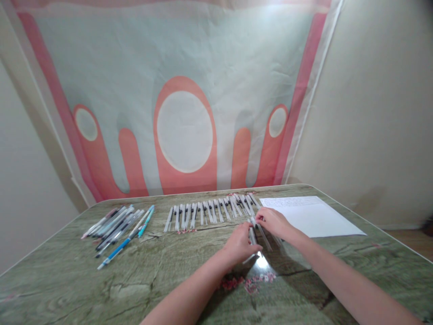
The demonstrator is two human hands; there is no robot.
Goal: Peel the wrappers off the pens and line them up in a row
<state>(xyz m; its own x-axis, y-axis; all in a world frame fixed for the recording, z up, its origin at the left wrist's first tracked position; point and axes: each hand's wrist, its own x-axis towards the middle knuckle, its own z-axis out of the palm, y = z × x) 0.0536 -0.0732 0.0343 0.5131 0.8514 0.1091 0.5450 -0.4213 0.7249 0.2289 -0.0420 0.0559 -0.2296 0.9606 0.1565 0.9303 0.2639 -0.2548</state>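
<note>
Near the middle right of the table, my left hand curves around the side of a slim pale pen, its thumb and fingers at the pen's two ends. My right hand is closed, with thumb and fingertips pinched at the upper end of another translucent pen. The exact contact is partly hidden by the fingers. Just beyond my hands, a long row of similar clear and black pens lies side by side, slightly slanted. A few more pen ends show beneath my right wrist.
A loose pile of mixed pens lies at the left, with a blue pen at its near side. Right of my hands is a white paper sheet with writing along its top. A patterned cloth hangs behind the wood-print table.
</note>
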